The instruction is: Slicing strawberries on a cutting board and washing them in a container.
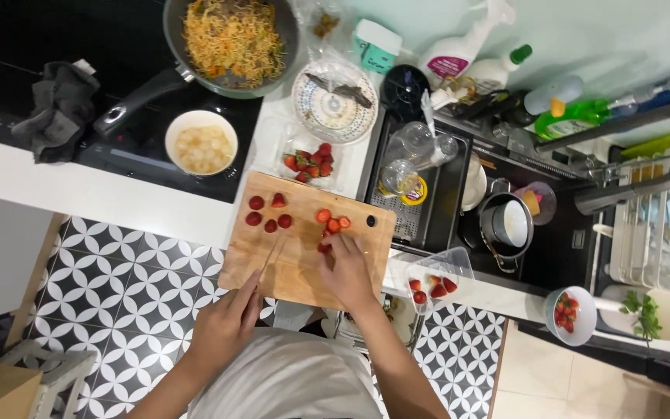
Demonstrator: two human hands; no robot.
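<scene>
Two hands (bare) slice glossy strawberries with a knife on a rectangular wooden board.

On the wooden cutting board, about 9 strawberry pieces are being shown, 5 at the left and about 4 by the fingers. 1 pan of noodles, 1 white bowl, 1 patterned plate and 2 spray bottles are being counted.

Place: home kitchen.
Upper left: hob with noodle pan.
Right: sink, dish rack.
Floor: patterned tiles.
</scene>
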